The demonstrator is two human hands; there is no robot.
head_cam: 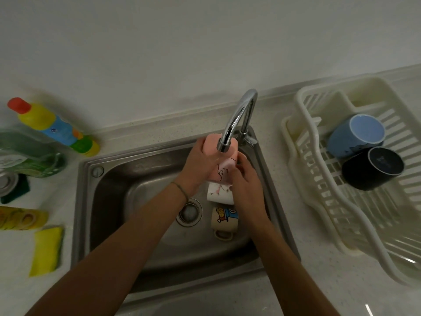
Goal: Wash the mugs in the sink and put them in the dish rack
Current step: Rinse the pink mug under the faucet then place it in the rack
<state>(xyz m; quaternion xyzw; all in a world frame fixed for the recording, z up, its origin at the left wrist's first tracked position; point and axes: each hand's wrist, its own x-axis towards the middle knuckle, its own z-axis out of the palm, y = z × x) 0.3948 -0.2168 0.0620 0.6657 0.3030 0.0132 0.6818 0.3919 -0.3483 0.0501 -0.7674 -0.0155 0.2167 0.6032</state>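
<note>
A pink mug (224, 166) with a cartoon print is held upside down under the chrome tap (239, 119), over the steel sink (109, 179). My left hand (200, 165) grips its left side. My right hand (246, 183) holds its lower right side, fingers curled on it. Below it in the sink lie a white mug (218, 193) with a pink print and a cream cartoon mug (224, 221) on its side. A light blue mug (355, 135) and a dark navy mug (373, 169) sit upside down in the white dish rack (319, 179) on the right.
On the left counter lie a yellow dish soap bottle (54, 127) with a red cap, a green bottle (29, 153), a yellow packet (21, 217), a yellow sponge (46, 250) and a green scouring pad (19, 188). The sink drain (190, 213) is at the basin's centre.
</note>
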